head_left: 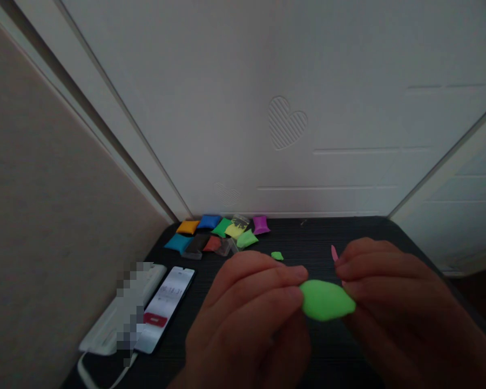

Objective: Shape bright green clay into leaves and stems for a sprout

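1. Landmark: bright green, leaf-shaped piece of soft clay-like material [328,300], held up above the black, fine-ridged table [303,237]. All places below relative to it.
2. Left hand [255,313]: at its left end, grasping that end between fingertips and thumb side.
3. Right hand [405,297]: at its right, pointed end, fingers closed on a slim pink pointed stick [334,253] that pokes up above them. Dim and blurry here; can't tell if the hand pinches the green tip too.
4. Beyond it, slightly left: small flat light-green scrap [277,255] on the table.
5. Beyond and further left: cluster of small soft packets. Far row: orange [188,227], royal blue [209,221], mid-green [222,227], yellow in a clear bag [237,226], magenta [261,225]. Nearer row: teal-blue [179,243], black [196,244], red [213,244], crumpled clear plastic [225,247], pale green [247,239].
6. Well left: smartphone [166,308], screen lit, red bar low on it. Left of that, long white plastic unit [105,335], partly pixelated, with a white cable [85,373] near its lower end.
7. Behind everything: white panel [227,108] with embossed striped heart [287,124].
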Demonstrator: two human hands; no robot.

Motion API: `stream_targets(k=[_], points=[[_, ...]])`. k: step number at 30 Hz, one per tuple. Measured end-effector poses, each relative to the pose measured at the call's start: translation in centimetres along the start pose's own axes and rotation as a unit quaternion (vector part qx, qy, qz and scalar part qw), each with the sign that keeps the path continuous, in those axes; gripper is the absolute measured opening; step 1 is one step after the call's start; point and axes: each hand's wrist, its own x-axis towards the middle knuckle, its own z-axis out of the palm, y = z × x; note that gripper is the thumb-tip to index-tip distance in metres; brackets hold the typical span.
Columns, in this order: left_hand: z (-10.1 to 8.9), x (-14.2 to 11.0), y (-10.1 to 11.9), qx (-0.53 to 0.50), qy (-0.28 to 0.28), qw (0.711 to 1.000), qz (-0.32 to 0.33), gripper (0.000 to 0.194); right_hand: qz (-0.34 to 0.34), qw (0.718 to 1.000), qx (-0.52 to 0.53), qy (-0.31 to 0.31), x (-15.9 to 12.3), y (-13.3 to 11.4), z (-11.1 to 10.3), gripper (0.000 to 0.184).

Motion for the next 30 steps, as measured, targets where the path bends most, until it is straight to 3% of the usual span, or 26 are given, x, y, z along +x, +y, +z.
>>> stream_targets(k=[6,11,14,17,20,24,26,29,30], points=[[0.2,-0.2,-0.5,-0.013,0.024,0.999,-0.023,0.036,0.070,0.996,0.005,-0.057,0.5,0.2,0.4,0.026],[0.2,-0.1,-0.9,-0.032,0.023,0.999,-0.015,0.043,0.094,0.993,0.028,-0.060,0.5,-0.2,0.7,0.022],[0.2,0.0,-0.8,-0.068,0.023,0.996,-0.045,0.045,0.178,0.977,0.091,-0.073,0.7,-0.4,0.6,0.011],[-0.1,0.3,-0.8,-0.152,-0.031,0.981,-0.116,0.043,0.278,0.936,0.172,-0.126,1.0,-0.5,0.2,0.008],[-0.6,0.8,-1.0,-0.223,-0.126,0.953,-0.160,0.046,0.326,0.904,0.231,-0.155,1.3,-0.3,-0.3,0.009],[-0.9,1.2,-1.2,-0.258,-0.146,0.937,-0.186,0.039,0.348,0.884,0.259,-0.176,1.5,-0.2,-0.7,0.013],[-0.8,1.0,-1.2,-0.263,-0.135,0.935,-0.198,0.035,0.331,0.897,0.236,-0.174,1.4,-0.2,-0.8,0.016],[-0.6,0.6,-1.2,-0.254,-0.105,0.937,-0.215,0.031,0.260,0.945,0.160,-0.116,1.0,-0.1,-0.8,0.012],[-0.5,0.5,-1.3,-0.252,-0.096,0.938,-0.218,0.030,0.234,0.958,0.133,-0.098,0.9,-0.1,-0.7,0.020]])
